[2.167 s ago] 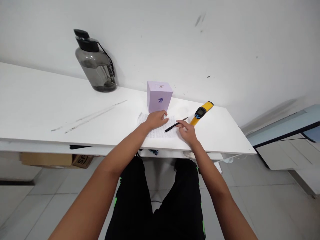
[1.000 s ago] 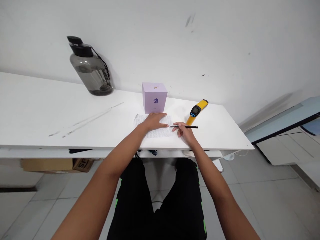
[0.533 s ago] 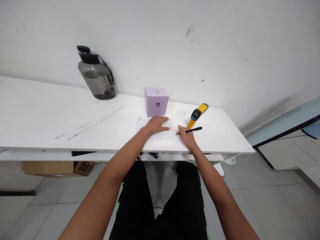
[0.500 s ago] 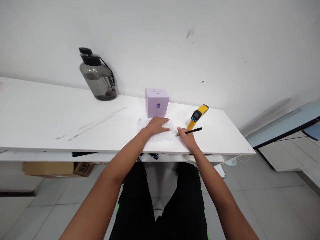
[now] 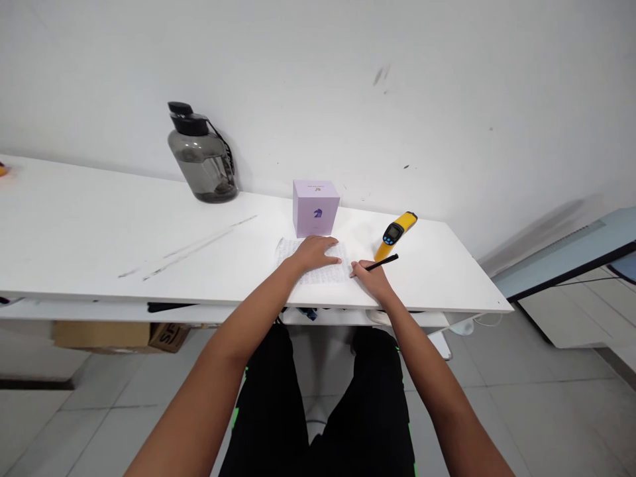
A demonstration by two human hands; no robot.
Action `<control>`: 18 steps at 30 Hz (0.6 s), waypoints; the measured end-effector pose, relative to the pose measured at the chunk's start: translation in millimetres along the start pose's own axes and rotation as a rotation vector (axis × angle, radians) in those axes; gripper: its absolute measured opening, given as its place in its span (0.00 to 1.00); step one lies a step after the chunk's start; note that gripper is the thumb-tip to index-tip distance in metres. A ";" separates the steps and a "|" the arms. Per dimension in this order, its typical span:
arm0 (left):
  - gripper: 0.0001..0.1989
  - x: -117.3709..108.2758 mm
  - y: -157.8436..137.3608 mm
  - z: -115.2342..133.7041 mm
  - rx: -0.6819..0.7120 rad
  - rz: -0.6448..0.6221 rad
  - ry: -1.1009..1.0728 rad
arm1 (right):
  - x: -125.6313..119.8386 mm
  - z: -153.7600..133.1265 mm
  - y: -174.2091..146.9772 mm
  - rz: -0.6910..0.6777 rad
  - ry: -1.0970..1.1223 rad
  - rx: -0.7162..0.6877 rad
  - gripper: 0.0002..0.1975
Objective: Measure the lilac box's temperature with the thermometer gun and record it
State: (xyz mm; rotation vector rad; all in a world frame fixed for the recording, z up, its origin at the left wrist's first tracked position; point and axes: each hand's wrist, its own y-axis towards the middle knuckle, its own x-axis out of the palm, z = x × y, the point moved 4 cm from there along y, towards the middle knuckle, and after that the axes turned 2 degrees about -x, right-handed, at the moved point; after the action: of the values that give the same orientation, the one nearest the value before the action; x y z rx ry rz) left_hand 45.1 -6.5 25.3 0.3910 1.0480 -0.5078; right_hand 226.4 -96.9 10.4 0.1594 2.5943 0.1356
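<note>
White paper, a thin rectangular sheet (image 5: pixel 322 275) covered in rows of marks too small to read, lies toward the near side of the long white desk (image 5: pixel 432 281). The left hand (image 5: pixel 314 253) rests palm down across the sheet, its fingers pointing right and the thumb spread apart from them, gripping nothing. At the sheet's right side, the right hand (image 5: pixel 370 278) has its fingers closed around a slim black pen (image 5: pixel 382 262); the pen slants from its raised right end down to a tip at the sheet's right edge, and whether that tip touches the surface is unclear. Just beyond the left hand stands a pale purple carton (image 5: pixel 316 211) with a dark purple emblem. Right of the carton and beyond the right hand is a yellow-and-black handheld device (image 5: pixel 396 235) with a small screen and blue buttons. Far left of the carton, a grey translucent bottle (image 5: pixel 205 162) with a black lid stands by the white wall (image 5: pixel 298 79), partly filled.
</note>
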 end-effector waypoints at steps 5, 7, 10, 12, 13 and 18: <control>0.33 0.2 -0.8 0.8 0.005 0.004 -0.003 | -1.1 -0.3 -0.3 0.025 0.002 -0.004 0.19; 0.33 0.2 -0.9 1.0 0.001 0.007 -0.004 | -0.8 -1.3 -0.7 0.027 -0.002 -0.009 0.20; 0.33 0.7 -0.9 0.6 0.000 0.005 -0.005 | -0.3 -2.2 -1.0 0.027 0.006 -0.010 0.20; 0.33 1.1 -0.8 0.0 0.005 0.005 -0.003 | -0.7 -2.3 -1.2 0.038 0.014 -0.005 0.19; 0.33 1.4 -0.7 -0.3 0.008 0.005 -0.004 | -1.0 -2.3 -1.3 0.042 0.016 -0.004 0.19; 0.35 2.9 0.3 -2.2 0.011 -0.003 -0.015 | -0.6 -3.8 -1.3 0.028 0.010 -0.019 0.18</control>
State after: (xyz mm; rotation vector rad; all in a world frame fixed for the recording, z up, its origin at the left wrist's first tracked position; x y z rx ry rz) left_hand 44.8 -5.7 21.7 0.3948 1.0314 -0.5185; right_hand 224.9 -98.5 13.8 0.1884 2.6003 0.1715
